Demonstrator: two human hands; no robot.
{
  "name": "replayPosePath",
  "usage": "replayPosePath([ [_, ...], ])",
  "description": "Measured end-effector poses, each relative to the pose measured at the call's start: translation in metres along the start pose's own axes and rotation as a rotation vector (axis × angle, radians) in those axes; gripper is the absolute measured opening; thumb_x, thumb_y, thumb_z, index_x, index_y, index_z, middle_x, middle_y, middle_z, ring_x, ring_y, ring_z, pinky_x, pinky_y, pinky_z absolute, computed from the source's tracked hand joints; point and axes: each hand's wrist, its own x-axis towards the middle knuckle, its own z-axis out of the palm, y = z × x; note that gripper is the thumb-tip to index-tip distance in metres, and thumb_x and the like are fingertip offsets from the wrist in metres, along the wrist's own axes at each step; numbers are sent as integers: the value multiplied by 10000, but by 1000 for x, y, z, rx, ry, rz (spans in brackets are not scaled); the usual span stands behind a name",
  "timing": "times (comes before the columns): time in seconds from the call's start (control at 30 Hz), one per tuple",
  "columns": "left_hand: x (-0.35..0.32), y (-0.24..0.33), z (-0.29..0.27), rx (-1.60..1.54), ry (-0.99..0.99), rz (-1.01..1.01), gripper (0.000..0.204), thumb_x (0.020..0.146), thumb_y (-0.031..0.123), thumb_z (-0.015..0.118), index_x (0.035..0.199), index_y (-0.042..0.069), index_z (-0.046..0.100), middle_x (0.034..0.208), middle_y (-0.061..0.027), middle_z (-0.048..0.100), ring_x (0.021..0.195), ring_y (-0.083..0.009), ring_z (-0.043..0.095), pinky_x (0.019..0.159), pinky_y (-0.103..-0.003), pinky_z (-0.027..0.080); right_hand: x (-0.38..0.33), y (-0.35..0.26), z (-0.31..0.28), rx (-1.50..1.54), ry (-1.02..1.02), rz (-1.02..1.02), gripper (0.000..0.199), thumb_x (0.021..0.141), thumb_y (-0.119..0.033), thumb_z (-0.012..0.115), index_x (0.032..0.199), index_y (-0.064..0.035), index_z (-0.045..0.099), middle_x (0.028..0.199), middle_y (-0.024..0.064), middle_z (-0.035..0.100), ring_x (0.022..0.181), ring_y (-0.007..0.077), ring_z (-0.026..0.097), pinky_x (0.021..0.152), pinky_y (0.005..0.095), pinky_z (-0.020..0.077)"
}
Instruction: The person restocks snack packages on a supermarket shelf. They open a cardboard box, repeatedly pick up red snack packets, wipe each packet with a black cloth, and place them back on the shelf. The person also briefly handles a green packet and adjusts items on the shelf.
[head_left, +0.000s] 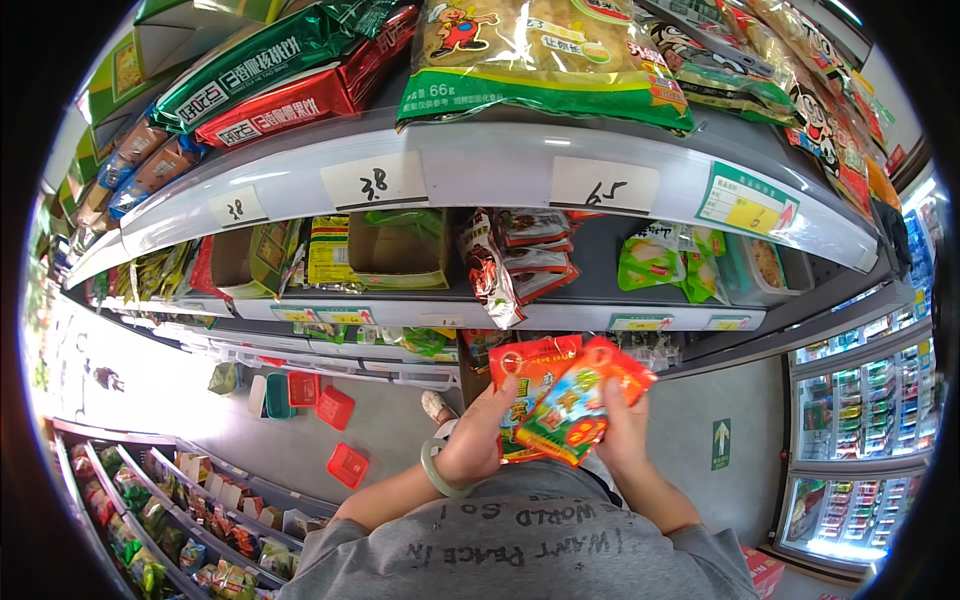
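Observation:
In front of my chest, my left hand (474,440) grips a red and green snack packet (515,372) by its left edge. A pale bangle circles that wrist. My right hand (625,428) is closed on the right side of a second snack packet (575,405), orange-red with a blue and yellow picture. This second packet is tilted and overlaps the first one. Just above the packets, several small dark red and silver snack packets (535,262) lie in a pile on the middle shelf.
The upper shelf edge (480,150) with price cards spans the view, below a large green and yellow snack bag (545,70). An open cardboard box (400,270) stands on the middle shelf. Red baskets (348,465) sit on the floor. Lit drink coolers (860,420) line the right.

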Motion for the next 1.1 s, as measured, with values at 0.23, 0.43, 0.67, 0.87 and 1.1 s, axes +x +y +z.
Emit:
replayPosePath([
  [0.23,7,13,-9,-81,-188,-313,598,1067,445,279,1476,10,315,1482,-168,432,1339,-295,467,1121,-455,391,19,-31,-5,-353,-334,-426,574,952,-497,533,1244,-4,570,1253,193,629,1299,333,509,1126,502,273],
  [0.43,1,18,-3,5,-163,-258,554,1073,412,294,1486,46,329,1488,-148,431,1350,-272,457,1134,-436,375,33,-50,23,-1016,-747,-678,553,919,-494,465,1205,-76,687,1287,84,653,1358,342,466,1165,527,-129],
  [0.67,8,12,-8,-123,-228,-161,592,1062,459,303,1479,41,335,1426,-149,492,1290,-273,511,1086,-430,418,26,-49,27,-966,-1005,-747,346,743,-233,722,1056,-88,733,1177,65,704,1202,271,618,1143,489,275],
  [0.87,9,29,-1,-86,-225,4,616,1052,488,295,1453,24,353,1410,-158,503,1281,-293,519,1070,-452,441,17,-29,7,-777,-1001,-634,234,829,-243,649,866,-22,715,945,110,738,999,286,703,977,469,484],
  [1.1,0,22,-2,276,-5,80,386,991,142,587,1320,-10,454,1209,-87,624,1077,-158,625,952,-338,525,7,-26,-20,168,-252,39,732,980,-629,323,1061,29,634,1124,187,659,944,292,674,885,436,525],
])
